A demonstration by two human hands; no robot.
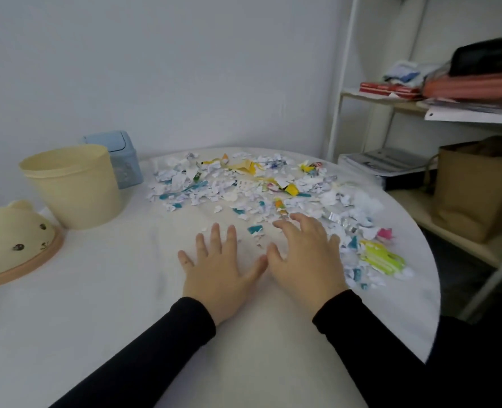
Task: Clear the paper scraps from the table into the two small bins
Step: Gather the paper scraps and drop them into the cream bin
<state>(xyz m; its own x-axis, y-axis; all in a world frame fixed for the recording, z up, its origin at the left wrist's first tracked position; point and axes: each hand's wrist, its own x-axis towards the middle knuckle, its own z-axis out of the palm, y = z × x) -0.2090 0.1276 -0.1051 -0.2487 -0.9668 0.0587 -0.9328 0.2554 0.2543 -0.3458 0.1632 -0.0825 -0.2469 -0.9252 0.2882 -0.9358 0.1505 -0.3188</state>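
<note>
1. White tablecloth covers the round table, which stands against a pale wall; a shelf rack with papers and a brown paper bag sits off to the right.
2. Paper scraps, mostly white with teal, yellow and green bits, lie in a wide band across the far and right part of the table; none looks to be in a bin yet, so the task seems barely begun.
3. Left hand rests flat with fingers spread, holding nothing; right hand is also spread and empty, its fingertips among the nearest scraps.
4. Yellow bin stands open at the far left; the blue bin is just behind it with its lid on; a bear-faced lid lies nearer, at the left edge.
5. Likely step: rake scraps into one heap; keeping both palms low and drawing inward should stop light bits from scattering.
6. Right-side scraps lie near the table's curved edge, so sweeping outward risks dropping them; bare cloth in front of the hands and toward the yellow bin gives open room for gathering.
</note>
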